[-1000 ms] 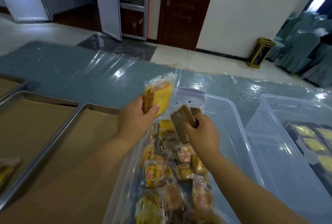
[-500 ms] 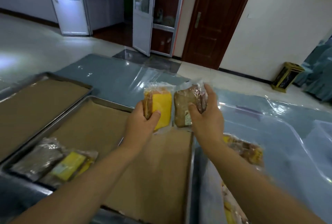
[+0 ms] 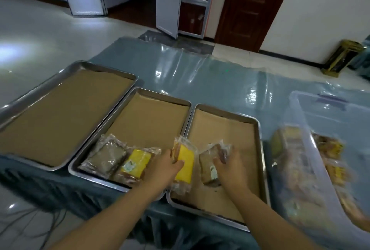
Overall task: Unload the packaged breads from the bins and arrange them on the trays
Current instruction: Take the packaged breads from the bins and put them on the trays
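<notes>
**Two packs in hand, two lying in the middle tray**

3 metal trays, all paper-lined. The middle tray [image 3: 160, 94] is the landmark. Left tray [image 3: 104, 67] sits just left of it, right tray [image 3: 226, 113] just right of it, rims close. 2 packs lie at the middle tray's near end, side by side: brown pack [image 3: 106, 157], yellow pack [image 3: 136, 162].

Left hand [image 3: 164, 167] pinches a second yellow pack [image 3: 185, 164], thumb across its front, just right of the middle tray's near right rim.

Right hand [image 3: 230, 166] has its fingers curled round a second brown pack [image 3: 208, 167], further right, low over the right tray's paper; contact unclear.

1 clear bin [image 3: 320, 109] stands well right of the middle tray. The packs inside are blurred, count unclear.
</notes>
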The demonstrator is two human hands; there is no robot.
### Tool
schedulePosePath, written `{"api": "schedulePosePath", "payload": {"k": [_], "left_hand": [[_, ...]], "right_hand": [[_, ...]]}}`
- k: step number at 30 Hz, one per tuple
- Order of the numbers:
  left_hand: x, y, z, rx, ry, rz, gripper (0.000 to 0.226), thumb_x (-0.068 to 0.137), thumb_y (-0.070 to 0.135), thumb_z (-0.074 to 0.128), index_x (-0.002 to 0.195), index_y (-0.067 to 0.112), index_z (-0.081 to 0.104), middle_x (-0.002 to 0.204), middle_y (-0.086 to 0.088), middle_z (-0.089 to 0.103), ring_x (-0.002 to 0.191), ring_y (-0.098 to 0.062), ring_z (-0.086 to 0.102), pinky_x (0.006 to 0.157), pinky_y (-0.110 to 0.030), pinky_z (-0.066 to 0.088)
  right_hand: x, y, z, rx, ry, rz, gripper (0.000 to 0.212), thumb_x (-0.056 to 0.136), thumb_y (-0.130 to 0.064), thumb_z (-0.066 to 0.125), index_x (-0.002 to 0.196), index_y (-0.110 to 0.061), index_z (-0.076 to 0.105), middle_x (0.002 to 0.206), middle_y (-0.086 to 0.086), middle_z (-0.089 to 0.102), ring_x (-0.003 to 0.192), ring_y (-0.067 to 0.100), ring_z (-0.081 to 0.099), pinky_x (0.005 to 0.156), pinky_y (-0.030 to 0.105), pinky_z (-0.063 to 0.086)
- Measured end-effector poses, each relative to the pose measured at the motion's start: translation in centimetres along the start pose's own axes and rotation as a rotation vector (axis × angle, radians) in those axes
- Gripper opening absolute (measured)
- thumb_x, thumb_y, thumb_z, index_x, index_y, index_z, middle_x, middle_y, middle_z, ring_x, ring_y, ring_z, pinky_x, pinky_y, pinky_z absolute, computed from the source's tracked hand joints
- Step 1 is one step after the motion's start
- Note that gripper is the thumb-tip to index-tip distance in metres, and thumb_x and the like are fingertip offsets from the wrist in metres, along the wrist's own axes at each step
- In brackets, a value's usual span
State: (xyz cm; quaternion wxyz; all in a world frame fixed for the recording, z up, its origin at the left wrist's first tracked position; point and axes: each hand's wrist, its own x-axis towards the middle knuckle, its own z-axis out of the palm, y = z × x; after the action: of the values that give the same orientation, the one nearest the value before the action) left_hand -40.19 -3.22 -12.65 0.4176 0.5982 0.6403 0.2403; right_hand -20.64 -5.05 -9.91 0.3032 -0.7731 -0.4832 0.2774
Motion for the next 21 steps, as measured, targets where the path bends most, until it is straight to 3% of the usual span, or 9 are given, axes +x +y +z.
{"api": "schedulePosePath", "payload": {"k": [5, 9, 14, 17, 19, 21], "left_hand": [[-0.1, -1.7, 2.4, -0.032, -0.180, -0.105, 0.009, 0.089, 0.030, 0.050, 0.088, 0.022, 0.049, 0.073, -0.003, 0.053, 0.064, -0.019, 0.052, 0.059, -0.032, 0.038], [0.0, -1.9, 3.6, 0.026, -0.198, -0.126, 0.010, 0.091, 0.028, 0.049, 0.096, 0.019, 0.048, 0.085, -0.005, 0.062, 0.070, -0.019, 0.061, 0.058, -0.031, 0.045], [0.6, -2.7, 3.5, 0.190, -0.069, -0.045, 0.023, 0.087, 0.028, 0.059, 0.106, 0.022, 0.049, 0.085, 0.005, 0.060, 0.074, -0.011, 0.058, 0.064, -0.031, 0.050], [0.9, -3.1, 3.6, 0.340, 0.030, 0.035, 0.042, 0.083, 0.029, 0.064, 0.120, 0.018, 0.046, 0.107, 0.000, 0.058, 0.093, -0.015, 0.056, 0.073, -0.027, 0.046], [1.1, -3.1, 3.9, 0.484, 0.112, 0.107, 0.052, 0.080, 0.029, 0.066, 0.126, 0.016, 0.044, 0.120, -0.003, 0.050, 0.108, -0.018, 0.047, 0.087, -0.027, 0.041], [1.2, -2.4, 4.0, 0.588, 0.183, 0.178, 0.053, 0.079, 0.029, 0.064, 0.126, 0.017, 0.044, 0.121, -0.003, 0.047, 0.110, -0.019, 0.041, 0.093, -0.027, 0.035]], "right_hand": [[-1.4, 4.0, 2.0, 0.037, -0.004, 0.175, 0.031, 0.087, -0.028, 0.062, 0.111, -0.022, 0.042, 0.093, -0.003, 0.061, 0.074, 0.011, 0.059, 0.073, 0.036, 0.052], [-1.3, 5.4, 3.4, 0.083, -0.060, 0.204, 0.039, 0.089, -0.022, 0.061, 0.122, -0.013, 0.043, 0.098, -0.003, 0.059, 0.084, 0.014, 0.057, 0.079, 0.034, 0.048], [-1.1, 6.3, 4.1, 0.021, -0.118, 0.251, 0.046, 0.089, -0.017, 0.059, 0.129, -0.012, 0.036, 0.096, 0.000, 0.059, 0.082, 0.015, 0.060, 0.076, 0.036, 0.051], [-1.1, 6.7, 3.4, -0.145, -0.122, 0.250, 0.039, 0.087, -0.021, 0.061, 0.119, -0.007, 0.044, 0.106, 0.013, 0.058, 0.090, 0.026, 0.061, 0.079, 0.043, 0.053], [-1.2, 6.7, 2.7, -0.241, -0.127, 0.236, 0.034, 0.088, -0.022, 0.061, 0.115, -0.008, 0.048, 0.110, 0.012, 0.055, 0.090, 0.022, 0.057, 0.081, 0.038, 0.052], [-1.1, 6.6, 1.8, -0.359, -0.131, 0.165, 0.032, 0.090, -0.026, 0.057, 0.117, -0.011, 0.050, 0.117, 0.008, 0.051, 0.098, 0.017, 0.048, 0.086, 0.030, 0.044]]}}
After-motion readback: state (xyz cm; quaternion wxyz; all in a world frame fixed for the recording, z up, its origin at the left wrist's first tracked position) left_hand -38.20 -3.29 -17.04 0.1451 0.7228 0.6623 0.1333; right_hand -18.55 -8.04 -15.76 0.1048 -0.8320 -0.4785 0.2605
